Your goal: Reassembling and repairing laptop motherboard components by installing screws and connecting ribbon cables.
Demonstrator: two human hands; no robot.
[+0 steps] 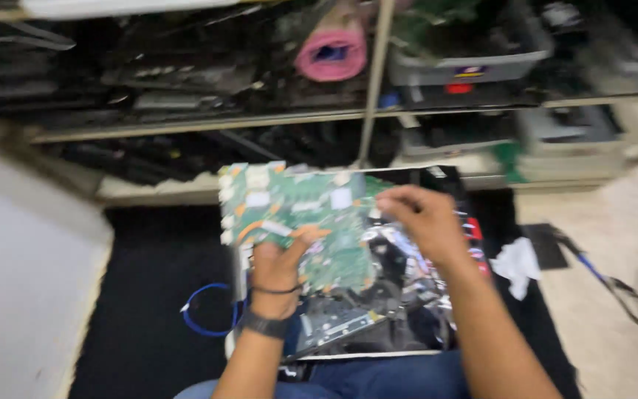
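Both hands grip a green circuit board (300, 218), left hand (278, 262) underneath, right hand (422, 218) pinching its edge

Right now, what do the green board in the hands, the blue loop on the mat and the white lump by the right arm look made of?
Green circuit board: rigid laminate, matt green coat with white patches; blur hides detail. Left hand grips its lower edge; right hand is at its right edge. Blue cable: flexible, probably plastic-sheathed, it curves freely. White lump: crumpled tissue or cloth, soft folds.
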